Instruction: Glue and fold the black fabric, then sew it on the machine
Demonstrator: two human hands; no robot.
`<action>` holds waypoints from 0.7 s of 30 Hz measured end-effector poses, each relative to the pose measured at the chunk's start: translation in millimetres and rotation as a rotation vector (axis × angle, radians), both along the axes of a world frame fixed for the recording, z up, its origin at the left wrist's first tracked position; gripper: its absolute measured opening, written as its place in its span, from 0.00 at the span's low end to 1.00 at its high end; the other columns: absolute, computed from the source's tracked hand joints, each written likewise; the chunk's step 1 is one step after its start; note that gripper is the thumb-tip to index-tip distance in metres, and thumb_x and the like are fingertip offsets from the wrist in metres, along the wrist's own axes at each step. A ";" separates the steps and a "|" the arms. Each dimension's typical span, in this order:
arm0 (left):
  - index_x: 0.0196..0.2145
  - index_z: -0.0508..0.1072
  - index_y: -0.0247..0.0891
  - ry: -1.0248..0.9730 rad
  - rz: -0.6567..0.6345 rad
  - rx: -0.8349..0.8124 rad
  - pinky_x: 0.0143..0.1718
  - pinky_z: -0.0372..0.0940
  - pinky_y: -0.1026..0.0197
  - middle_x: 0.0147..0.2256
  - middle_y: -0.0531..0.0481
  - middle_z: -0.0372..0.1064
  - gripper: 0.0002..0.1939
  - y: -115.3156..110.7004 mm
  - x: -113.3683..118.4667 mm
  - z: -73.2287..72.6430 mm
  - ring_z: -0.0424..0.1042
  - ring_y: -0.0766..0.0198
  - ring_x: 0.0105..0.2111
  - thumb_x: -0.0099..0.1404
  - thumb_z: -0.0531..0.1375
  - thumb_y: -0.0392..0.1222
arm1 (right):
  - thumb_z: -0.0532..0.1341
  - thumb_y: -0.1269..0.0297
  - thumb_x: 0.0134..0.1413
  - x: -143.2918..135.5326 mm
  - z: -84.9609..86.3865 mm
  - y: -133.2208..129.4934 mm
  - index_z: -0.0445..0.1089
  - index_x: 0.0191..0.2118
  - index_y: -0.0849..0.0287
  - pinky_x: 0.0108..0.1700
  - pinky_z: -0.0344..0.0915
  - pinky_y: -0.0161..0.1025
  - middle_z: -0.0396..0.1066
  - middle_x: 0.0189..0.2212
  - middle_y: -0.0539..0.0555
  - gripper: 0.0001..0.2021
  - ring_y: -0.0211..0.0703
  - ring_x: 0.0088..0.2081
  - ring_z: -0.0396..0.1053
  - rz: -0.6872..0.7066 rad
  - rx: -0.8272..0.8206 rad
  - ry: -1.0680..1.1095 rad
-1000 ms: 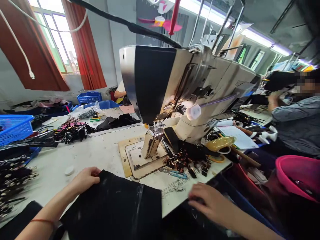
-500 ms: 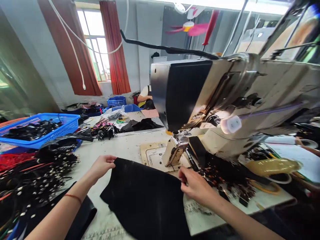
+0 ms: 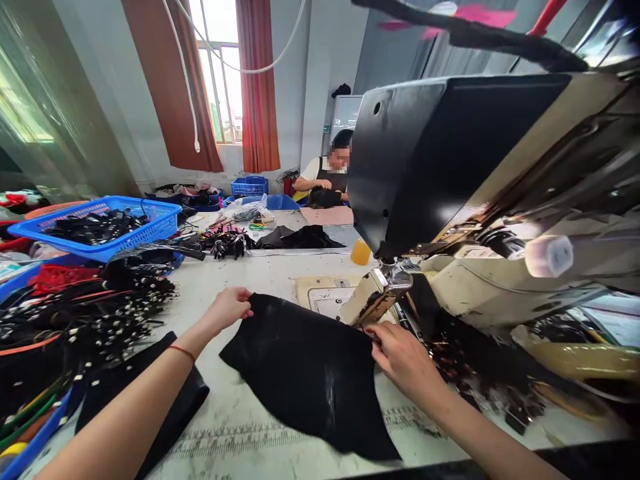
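A black sheet of material (image 3: 310, 373) is stretched between my hands over the white table (image 3: 250, 453). My left hand (image 3: 233, 308) pinches its upper left corner. At its upper right corner, my right hand (image 3: 397, 350) has its fingers closed on the edge, just below the post of the sewing machine (image 3: 375, 297). The machine's dark head (image 3: 450, 153) stands above and to the right. Another black piece (image 3: 175, 400) lies partly under my left forearm.
A blue basket (image 3: 167, 223) of black pieces stands at the left, behind bundled black strips with white tips (image 3: 120, 313). Scraps (image 3: 485, 373) lie right of the machine post. Across the table sits a person (image 3: 320, 180). A yellow container (image 3: 360, 252) stands behind the post.
The view has shifted, bringing the machine head closer and the person across the table into sight. The black sheet's upper right edge is now nearer the machine post; both hands still hold it.
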State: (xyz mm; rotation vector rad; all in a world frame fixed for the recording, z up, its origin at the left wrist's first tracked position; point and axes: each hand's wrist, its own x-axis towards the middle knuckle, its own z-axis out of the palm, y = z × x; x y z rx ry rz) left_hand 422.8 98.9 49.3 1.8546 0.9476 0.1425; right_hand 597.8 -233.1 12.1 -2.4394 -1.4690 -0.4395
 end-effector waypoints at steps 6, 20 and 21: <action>0.28 0.72 0.36 -0.111 -0.043 -0.058 0.33 0.69 0.63 0.24 0.58 0.73 0.05 4.8 -13.4 19.1 0.75 0.65 0.27 0.52 0.64 0.33 | 0.58 0.75 0.53 -1.9 14.7 8.7 0.74 0.39 0.59 0.40 0.64 0.39 0.72 0.33 0.54 0.11 0.47 0.37 0.71 -0.045 -0.069 0.025; 0.32 0.72 0.34 -0.060 -0.182 0.016 0.38 0.71 0.55 0.29 0.55 0.73 0.05 -4.3 -15.2 8.1 0.74 0.65 0.31 0.65 0.62 0.38 | 0.59 0.76 0.51 13.6 -5.2 1.4 0.76 0.38 0.61 0.40 0.66 0.45 0.72 0.32 0.57 0.11 0.52 0.36 0.71 0.006 -0.053 -0.117; 0.32 0.72 0.34 -0.055 -0.184 0.028 0.38 0.71 0.55 0.29 0.55 0.73 0.06 -4.2 -14.2 6.0 0.74 0.65 0.31 0.65 0.62 0.39 | 0.58 0.76 0.52 15.5 -7.8 1.0 0.76 0.39 0.61 0.39 0.66 0.44 0.72 0.32 0.57 0.12 0.52 0.36 0.71 0.015 -0.061 -0.140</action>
